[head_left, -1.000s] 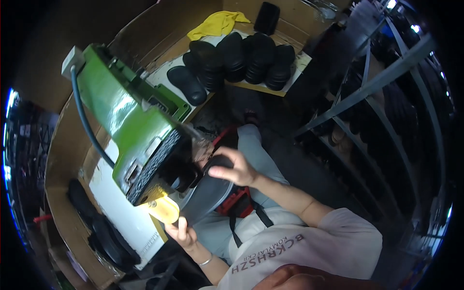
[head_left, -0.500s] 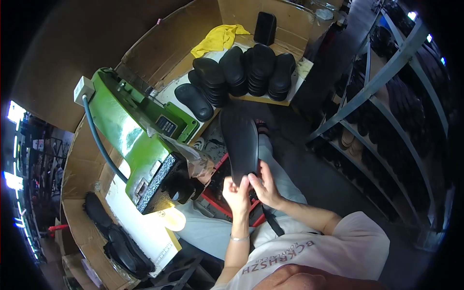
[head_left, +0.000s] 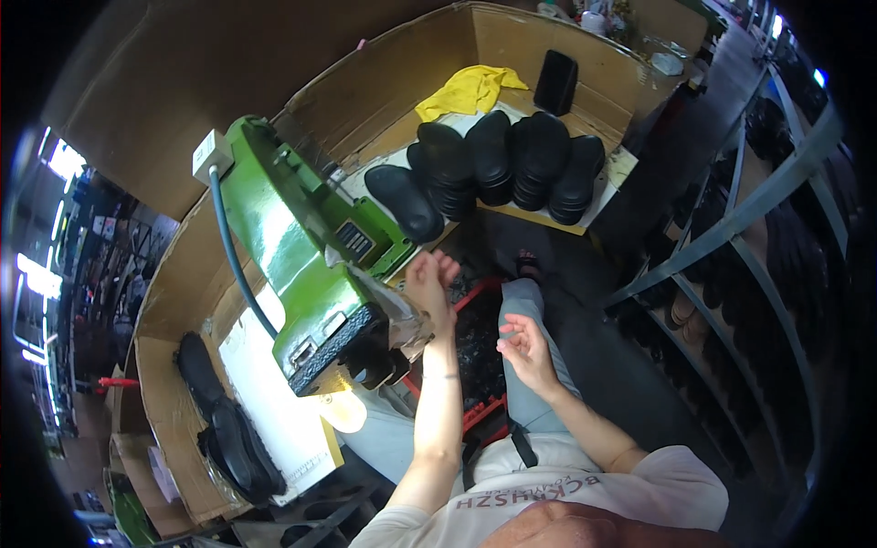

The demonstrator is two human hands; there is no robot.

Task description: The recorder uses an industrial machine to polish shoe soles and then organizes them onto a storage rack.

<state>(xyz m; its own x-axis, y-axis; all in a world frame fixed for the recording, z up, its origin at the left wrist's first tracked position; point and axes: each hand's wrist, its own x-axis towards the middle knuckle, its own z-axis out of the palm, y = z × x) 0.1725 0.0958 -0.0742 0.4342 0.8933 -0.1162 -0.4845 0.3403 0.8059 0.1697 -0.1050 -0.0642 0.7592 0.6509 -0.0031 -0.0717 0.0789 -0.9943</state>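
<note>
My left hand is raised beside the green machine, just below a black shoe sole on the white board. Its fingers are loosely bent, with nothing seen in them. Over my right thigh, my right hand is open, fingers curled apart and empty. Behind the single sole, several stacks of black soles stand in a row along the board. Between my legs is a red crate with dark scraps in it.
Cardboard walls enclose the work area. A yellow cloth and an upright black block are at the back. More black soles lie at the lower left. A metal rack holding dark items stands on the right.
The black sole that both hands held has left them. My left hand has moved up toward the sole on the board, and my right hand has drawn apart. The whole view has shifted.
</note>
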